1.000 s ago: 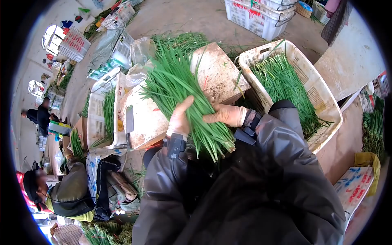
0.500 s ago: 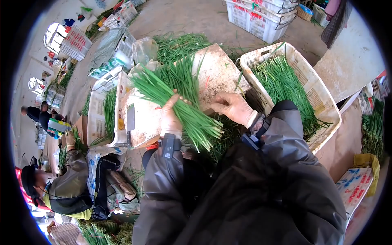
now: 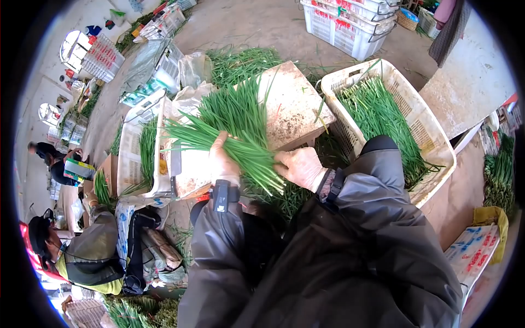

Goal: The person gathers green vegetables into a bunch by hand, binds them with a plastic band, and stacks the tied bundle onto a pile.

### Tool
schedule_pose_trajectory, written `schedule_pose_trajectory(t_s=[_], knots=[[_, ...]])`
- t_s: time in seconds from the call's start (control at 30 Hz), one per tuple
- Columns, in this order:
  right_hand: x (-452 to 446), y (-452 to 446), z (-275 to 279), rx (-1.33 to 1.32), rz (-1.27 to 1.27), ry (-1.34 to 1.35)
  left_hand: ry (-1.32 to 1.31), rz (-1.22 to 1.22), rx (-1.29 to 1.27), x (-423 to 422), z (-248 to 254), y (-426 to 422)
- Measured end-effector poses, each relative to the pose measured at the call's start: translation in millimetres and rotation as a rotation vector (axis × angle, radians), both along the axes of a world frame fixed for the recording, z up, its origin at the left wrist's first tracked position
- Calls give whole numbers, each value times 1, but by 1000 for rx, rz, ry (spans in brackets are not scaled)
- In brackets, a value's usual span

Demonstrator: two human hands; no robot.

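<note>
My left hand (image 3: pixel 224 164) is wrapped around a bunch of garlic chives (image 3: pixel 252 163), thumb on top, with the leaf tips fanning left and the pale stem ends pointing right and down. At those stem ends my right hand (image 3: pixel 302 165) is closed, its thumb and fingertips pinching at the stems. Behind the bunch, a loose pile of chives (image 3: pixel 235 106) lies on a dirt-specked pale board (image 3: pixel 299 106). A flat dark-handled blade (image 3: pixel 175 161) rests at the board's left side. Both hands appear to wear thin pale gloves.
To the right stands a white crate (image 3: pixel 445 145) filled with chives; another crate (image 3: pixel 128 158) is on the left. Stacked crates (image 3: pixel 350 30) stand at the back. A co-worker (image 3: pixel 90 251) sits at the left. Chive scraps (image 3: pixel 240 63) litter the floor behind the board.
The bunch has shifted slightly left and tilted flatter in my left hand. My right hand has moved left and down from beside the bunch onto its stem ends.
</note>
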State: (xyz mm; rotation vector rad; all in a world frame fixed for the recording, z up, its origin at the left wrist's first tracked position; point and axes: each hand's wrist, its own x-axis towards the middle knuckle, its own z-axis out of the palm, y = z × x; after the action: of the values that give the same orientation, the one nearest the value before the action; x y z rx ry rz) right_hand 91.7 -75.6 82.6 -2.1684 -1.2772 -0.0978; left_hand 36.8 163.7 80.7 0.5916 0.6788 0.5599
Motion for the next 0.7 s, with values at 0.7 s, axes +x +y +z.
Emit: schedule_pose_trajectory(t_s=[0.7], knots=[[47, -23, -14, -112, 189, 529, -269, 70, 84, -15, 39, 19]])
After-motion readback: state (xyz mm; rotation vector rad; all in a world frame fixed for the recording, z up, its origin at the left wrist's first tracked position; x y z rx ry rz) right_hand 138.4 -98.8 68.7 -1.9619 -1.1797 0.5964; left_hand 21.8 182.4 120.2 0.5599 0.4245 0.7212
